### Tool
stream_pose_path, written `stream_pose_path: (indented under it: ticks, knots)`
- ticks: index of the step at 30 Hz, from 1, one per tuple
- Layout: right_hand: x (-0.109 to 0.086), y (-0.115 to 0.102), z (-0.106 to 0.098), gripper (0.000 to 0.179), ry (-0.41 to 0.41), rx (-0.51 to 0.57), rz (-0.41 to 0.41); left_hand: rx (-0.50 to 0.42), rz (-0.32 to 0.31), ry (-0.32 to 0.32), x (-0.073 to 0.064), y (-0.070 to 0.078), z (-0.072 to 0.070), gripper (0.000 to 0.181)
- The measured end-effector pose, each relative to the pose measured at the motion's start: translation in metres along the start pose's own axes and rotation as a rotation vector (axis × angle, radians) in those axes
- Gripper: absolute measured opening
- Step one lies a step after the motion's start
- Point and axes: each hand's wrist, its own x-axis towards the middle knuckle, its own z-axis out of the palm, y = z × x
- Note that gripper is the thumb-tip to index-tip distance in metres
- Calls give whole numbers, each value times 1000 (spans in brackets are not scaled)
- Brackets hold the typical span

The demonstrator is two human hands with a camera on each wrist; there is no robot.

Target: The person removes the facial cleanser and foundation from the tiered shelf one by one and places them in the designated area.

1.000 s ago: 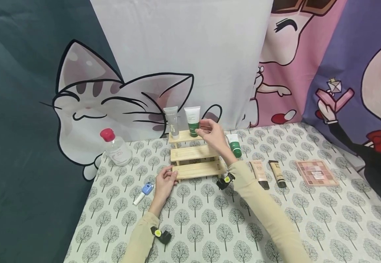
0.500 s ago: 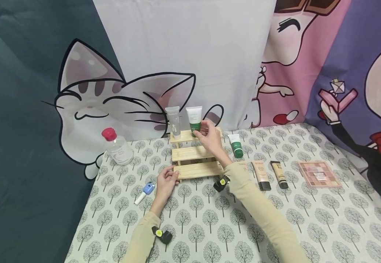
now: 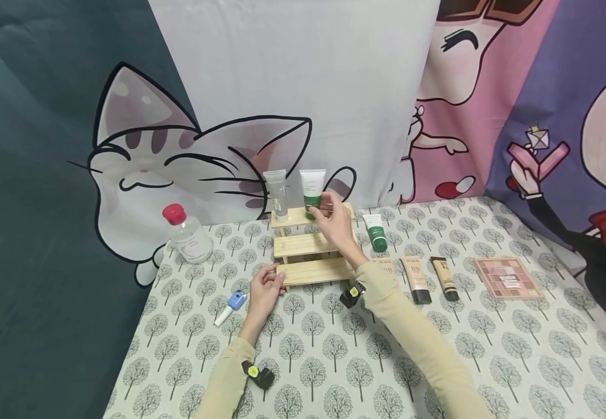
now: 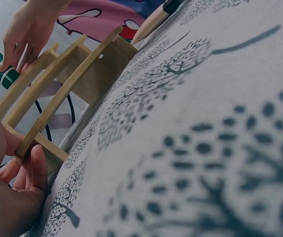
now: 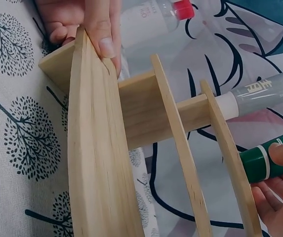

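Note:
A three-tier wooden stand (image 3: pixel 314 272) stands on the table. My left hand (image 3: pixel 264 293) pinches the left end of its lowest tier, thumb on top and fingers underneath, as the right wrist view shows. My right hand (image 3: pixel 337 224) holds the lower green part of a white-and-green squeeze tube (image 3: pixel 312 185) between thumb and fingers. That tube stands cap down on the top tier; the fingers partly cover it. To its left, a grey squeeze tube (image 3: pixel 276 195) stands cap down on the same tier, apart from it.
Left of the stand are a clear bottle with a red cap (image 3: pixel 190 240) and a blue-and-white small item (image 3: pixel 231 306). To the right lie another white-and-green tube (image 3: pixel 375 233), a BB cream tube (image 3: pixel 415 279), a gold-beige tube (image 3: pixel 444 278) and an eyeshadow palette (image 3: pixel 508 278).
My right hand has closed its fingers on the white-and-green tube. That tube has shifted slightly right, away from the grey one. The left hand stays on the stand.

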Motion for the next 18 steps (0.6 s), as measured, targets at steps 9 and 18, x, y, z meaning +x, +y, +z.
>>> stream_pose_path:
  ticks: [9,18]
  knots:
    - [-1,4,-14,39,16,16,9,30,26,22,7,-16,2,41]
    - [0,5,-36,40,35,1,12,-1,28,27,6,-14,2,39]
